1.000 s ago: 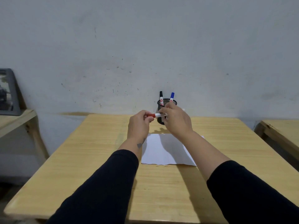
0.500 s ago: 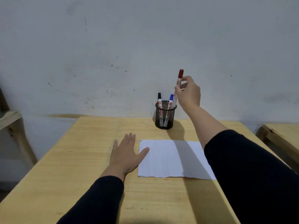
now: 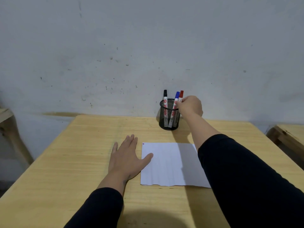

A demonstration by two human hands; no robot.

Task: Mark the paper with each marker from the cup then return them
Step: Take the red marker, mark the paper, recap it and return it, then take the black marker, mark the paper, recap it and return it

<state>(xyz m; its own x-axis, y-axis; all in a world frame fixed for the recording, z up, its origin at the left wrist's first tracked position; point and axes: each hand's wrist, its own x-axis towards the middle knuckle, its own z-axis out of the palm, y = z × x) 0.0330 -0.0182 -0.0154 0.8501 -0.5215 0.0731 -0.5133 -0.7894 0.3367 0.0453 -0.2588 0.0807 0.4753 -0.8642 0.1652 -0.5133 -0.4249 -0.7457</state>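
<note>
Three markers stand in one black wire-mesh cup (image 3: 169,118) at the far edge of the table, close to the wall. The black-capped marker (image 3: 165,99) leans at the left side of the cup, the blue-capped marker (image 3: 176,100) slants near the middle, and the red-capped marker (image 3: 181,94) stands just beside the blue one on the right. Each has a white barrel with red print on it; the print is too small to read.

The right hand (image 3: 190,106) is at the cup's right rim, its fingers bunched together around the barrel of the red-capped marker, whose cap shows above the knuckles. Whether the fingers truly pinch the barrel or only rest against it cannot be told.

One white sheet of paper (image 3: 171,165) lies flat on the table, nearer the person than the cup and apart from it. It shows faint vertical creases, a wavy near edge, and tiny coloured marks at its far left corner (image 3: 143,143), too small to make out. The right forearm, in a black sleeve (image 3: 243,175), crosses over the sheet's right side.

The left hand (image 3: 126,158) lies palm down on the light wooden table (image 3: 82,162), fingers stretched out and close together, thumb spread onto the paper's left edge.

A speckled grey-white wall (image 3: 148,46) rises behind the table. Parts of two other wooden pieces of furniture show, one at the left edge (image 3: 6,117) and one at the right edge (image 3: 289,135).
</note>
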